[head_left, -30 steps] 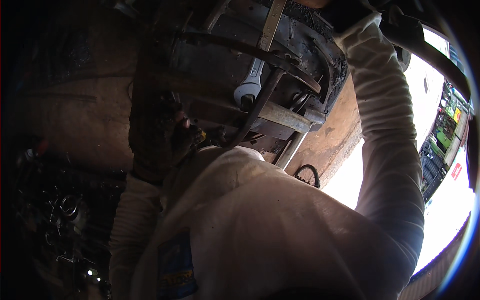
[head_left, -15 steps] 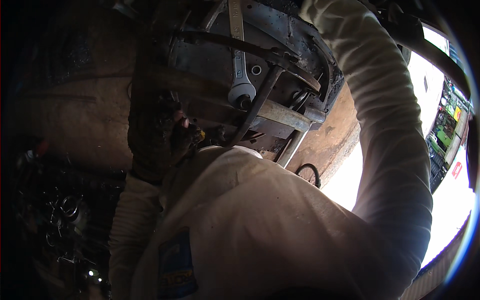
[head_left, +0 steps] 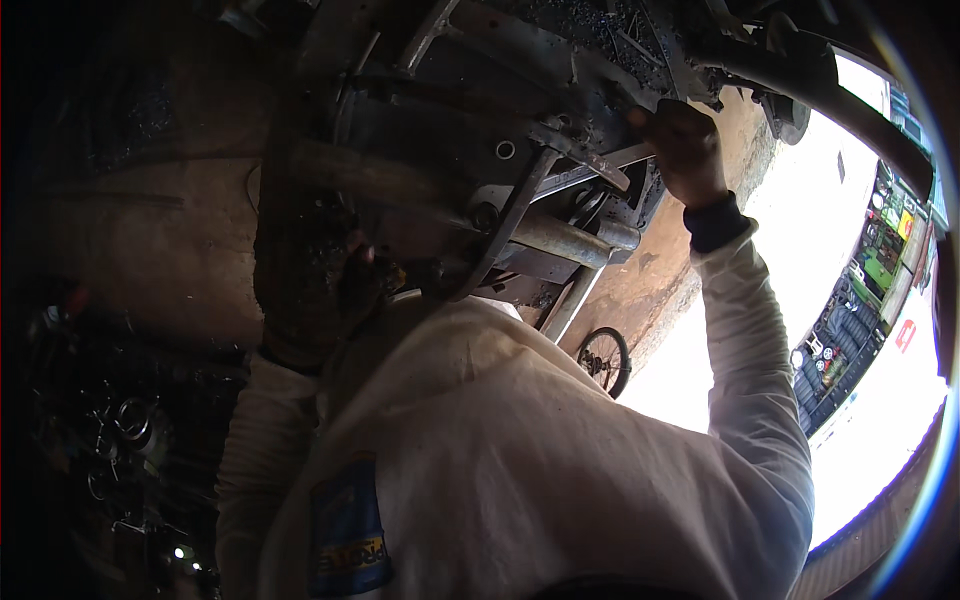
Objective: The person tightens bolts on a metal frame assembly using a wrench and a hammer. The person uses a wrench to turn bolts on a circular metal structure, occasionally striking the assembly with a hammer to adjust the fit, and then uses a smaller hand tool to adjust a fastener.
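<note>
My right hand (head_left: pixel 685 150) is closed around the far end of a steel wrench (head_left: pixel 575 180). The wrench slants across behind a dark metal bar, its other end on a bolt (head_left: pixel 485 214) of a grimy metal frame (head_left: pixel 560 238). A small pale ring (head_left: pixel 505 150) shows on the frame's dark plate just above that end. In deep shadow at the left, my left hand (head_left: pixel 362 265) has its fingers curled beside the frame. What it holds is too dark to make out; a small yellowish spot shows next to it.
Dark bars and a thick curved tube (head_left: pixel 870 115) cross the top right. A bicycle wheel (head_left: pixel 605 362) stands beyond the frame against brownish ground. Shiny metal parts (head_left: pixel 135 420) lie in shadow at the lower left. Shelves with goods (head_left: pixel 880 260) stand outside at the right.
My right arm has come down and my hand now shows on the wrench. The wrench has swung from nearly upright over to the right, turning about the bolt. My left hand stays in place.
</note>
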Motion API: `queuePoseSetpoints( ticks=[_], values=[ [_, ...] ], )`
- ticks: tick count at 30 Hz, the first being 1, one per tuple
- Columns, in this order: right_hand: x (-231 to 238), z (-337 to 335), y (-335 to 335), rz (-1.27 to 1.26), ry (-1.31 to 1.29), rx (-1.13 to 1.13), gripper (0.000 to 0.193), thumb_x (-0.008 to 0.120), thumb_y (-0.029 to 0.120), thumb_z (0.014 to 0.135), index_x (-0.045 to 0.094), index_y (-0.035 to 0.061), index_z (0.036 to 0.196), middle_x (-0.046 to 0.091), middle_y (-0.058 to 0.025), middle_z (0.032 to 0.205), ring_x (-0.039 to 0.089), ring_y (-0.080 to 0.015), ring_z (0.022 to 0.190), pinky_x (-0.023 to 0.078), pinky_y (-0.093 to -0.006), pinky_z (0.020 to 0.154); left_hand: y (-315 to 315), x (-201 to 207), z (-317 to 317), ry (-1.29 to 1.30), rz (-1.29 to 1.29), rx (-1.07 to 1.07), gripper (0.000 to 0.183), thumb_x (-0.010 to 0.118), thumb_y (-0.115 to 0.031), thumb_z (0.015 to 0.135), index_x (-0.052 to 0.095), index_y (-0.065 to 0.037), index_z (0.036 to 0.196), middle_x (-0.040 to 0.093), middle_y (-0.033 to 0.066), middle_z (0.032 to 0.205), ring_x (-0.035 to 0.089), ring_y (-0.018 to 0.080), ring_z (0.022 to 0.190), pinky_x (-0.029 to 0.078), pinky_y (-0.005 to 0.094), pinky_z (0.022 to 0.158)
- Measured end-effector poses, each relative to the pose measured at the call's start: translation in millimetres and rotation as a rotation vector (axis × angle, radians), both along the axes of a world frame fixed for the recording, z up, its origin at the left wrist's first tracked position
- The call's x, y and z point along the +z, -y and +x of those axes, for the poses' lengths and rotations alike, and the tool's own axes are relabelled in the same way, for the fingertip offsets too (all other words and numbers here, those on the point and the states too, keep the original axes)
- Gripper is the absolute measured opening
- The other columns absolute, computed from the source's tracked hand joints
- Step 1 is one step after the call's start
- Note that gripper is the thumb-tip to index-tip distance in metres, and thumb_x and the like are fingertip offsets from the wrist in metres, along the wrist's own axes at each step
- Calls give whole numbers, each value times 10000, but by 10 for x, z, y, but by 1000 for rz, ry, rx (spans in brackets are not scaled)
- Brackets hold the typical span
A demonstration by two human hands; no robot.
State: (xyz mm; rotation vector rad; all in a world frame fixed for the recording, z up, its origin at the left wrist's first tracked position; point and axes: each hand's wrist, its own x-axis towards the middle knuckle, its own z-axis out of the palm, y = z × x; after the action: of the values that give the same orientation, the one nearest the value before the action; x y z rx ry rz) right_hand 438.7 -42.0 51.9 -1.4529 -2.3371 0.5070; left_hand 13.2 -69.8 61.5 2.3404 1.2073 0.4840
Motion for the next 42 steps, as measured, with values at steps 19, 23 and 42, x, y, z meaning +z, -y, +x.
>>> queuePoseSetpoints(
  ticks=[19,23,42],
  values=[
    [259,-563,-1422,-311,-102,4,240,714,201,822,664,49,643,555,-14,551,477,-94,520,390,-341,487,-24,-56,-15,28,145,-21,211,669,-181,883,675,-72,1063,674,138,1159,644,332,1053,530,428,863],
    [281,-755,-1516,-350,-111,54,245,696,210,850,685,53,662,567,-28,555,485,-96,531,401,-344,506,-13,-94,-32,48,160,-34,212,658,-178,890,660,-64,1069,675,131,1169,654,330,1024,535,425,840],
    [43,-699,-1494,99,-63,335,262,692,195,818,601,78,602,478,-48,521,449,-162,488,369,-353,476,79,-157,-101,71,157,17,433,751,-144,792,618,-144,1203,644,84,1083,640,283,974,519,438,833]
  ],
)
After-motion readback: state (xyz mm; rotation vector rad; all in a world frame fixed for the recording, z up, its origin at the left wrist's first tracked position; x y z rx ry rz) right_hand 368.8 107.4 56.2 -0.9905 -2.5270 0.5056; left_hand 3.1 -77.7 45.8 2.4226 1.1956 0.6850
